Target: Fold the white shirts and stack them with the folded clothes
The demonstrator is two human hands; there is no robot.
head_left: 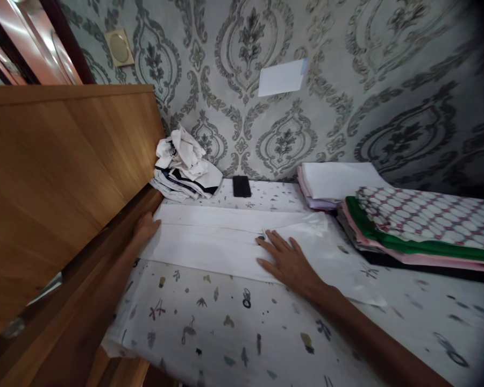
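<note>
On the printed sheet (282,344), white cloth (201,244) lying long and flat

Lies lengthwise across the sheet, from near the wooden panel (64,177) on the left toward the folded pile (427,220) on the right. Looks plain white, narrowed to a long band with fairly straight front and back edges. Shows thin lines running lengthwise and a small dark mark by the right hand (284,263). Turns looser toward the right end, wrinkling at the back and spreading into a paler, shinier part beyond the right wrist.

Rests the right hand palm down on the cloth, right of its middle, with fingers spread wide. Sets the left hand (146,228) at the left end, with fingers bent and thumb by the edge; cannot tell whether pinching the cloth or only touching it.

Has little room on the left, with the sheet's edge close to the panel and the left forearm reaching in alongside. Leaves a narrow strip behind, before the wall (242,118), with a black phone (242,186) lying midway and a heap of clothes (185,161) at the back left. Meets tighter bounds on the right, with the green, pink and patterned pile standing near and a white-topped stack (342,180) behind it. Opens out most on the near side, showing a broad stretch of sheet down to the front edge.
</note>
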